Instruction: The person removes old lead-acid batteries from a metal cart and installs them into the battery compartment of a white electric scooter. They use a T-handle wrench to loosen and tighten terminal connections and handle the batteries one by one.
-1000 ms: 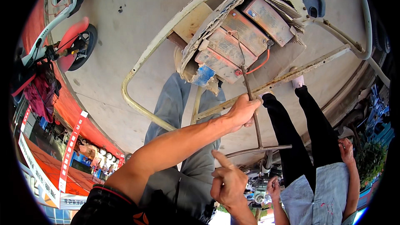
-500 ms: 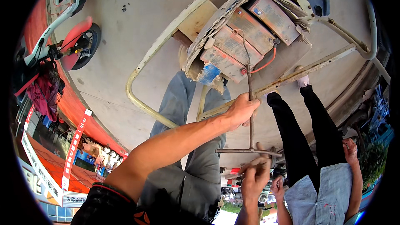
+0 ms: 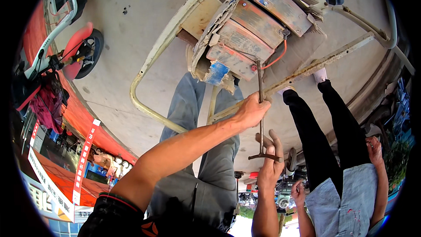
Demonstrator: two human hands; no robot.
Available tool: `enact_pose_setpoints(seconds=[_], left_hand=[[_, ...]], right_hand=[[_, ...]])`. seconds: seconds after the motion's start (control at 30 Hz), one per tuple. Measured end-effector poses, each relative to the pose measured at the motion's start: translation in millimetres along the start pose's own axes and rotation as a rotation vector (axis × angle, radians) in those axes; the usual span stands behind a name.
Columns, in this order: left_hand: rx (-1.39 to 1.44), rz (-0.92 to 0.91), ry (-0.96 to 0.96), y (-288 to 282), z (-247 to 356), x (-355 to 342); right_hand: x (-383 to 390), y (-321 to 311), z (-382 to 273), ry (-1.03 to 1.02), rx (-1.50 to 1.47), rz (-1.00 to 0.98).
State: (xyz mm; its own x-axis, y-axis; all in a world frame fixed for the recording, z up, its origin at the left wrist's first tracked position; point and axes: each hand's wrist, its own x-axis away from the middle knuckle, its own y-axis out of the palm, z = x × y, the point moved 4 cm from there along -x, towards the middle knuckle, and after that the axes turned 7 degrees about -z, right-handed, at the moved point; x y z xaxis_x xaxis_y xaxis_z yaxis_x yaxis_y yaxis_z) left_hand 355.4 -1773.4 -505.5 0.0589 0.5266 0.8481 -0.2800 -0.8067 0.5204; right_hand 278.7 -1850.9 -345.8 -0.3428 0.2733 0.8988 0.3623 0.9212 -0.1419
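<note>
My left hand (image 3: pixel 253 110) is closed around the shaft of a rusty T-handle wrench (image 3: pixel 260 82). The wrench's far end meets the front battery (image 3: pixel 237 61) by its red terminal. Close to the wrench's crossbar, my right hand (image 3: pixel 267 174) has its fingers stretched out and apart, not wrapped round the bar. Several dusty batteries, including one at the back right (image 3: pixel 285 8), sit packed in torn cardboard (image 3: pixel 210 26) within a metal frame. From a black terminal cap runs a red cable (image 3: pixel 277 58).
A rusty frame tube (image 3: pixel 324 64) crosses beyond my left hand. On the right stands another person (image 3: pixel 342 202) in black trousers, hands near the waist. An electric scooter with a red fender (image 3: pixel 79 44) is at the left. A red-and-white barrier post (image 3: pixel 85 162) stands lower left.
The wrench's crossbar has turned and appears shorter. My right hand's fingers have straightened and spread beside it. My left hand keeps its hold on the shaft. The whole view has shifted slightly.
</note>
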Motion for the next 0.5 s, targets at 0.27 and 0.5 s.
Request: enact_pose_setpoints(seconds=[0.27,0.5], left_hand=[[-0.793,0.338,0.244,-46.5,60.5,15.4],[-1.970,0.240,0.768,-69.2,112.3,-52.3]], right_hand=[[-30.7,22.4,28.5,0.320,-0.719,-0.148],[-31.4,22.0,17.4,0.350,-0.826,-0.110]])
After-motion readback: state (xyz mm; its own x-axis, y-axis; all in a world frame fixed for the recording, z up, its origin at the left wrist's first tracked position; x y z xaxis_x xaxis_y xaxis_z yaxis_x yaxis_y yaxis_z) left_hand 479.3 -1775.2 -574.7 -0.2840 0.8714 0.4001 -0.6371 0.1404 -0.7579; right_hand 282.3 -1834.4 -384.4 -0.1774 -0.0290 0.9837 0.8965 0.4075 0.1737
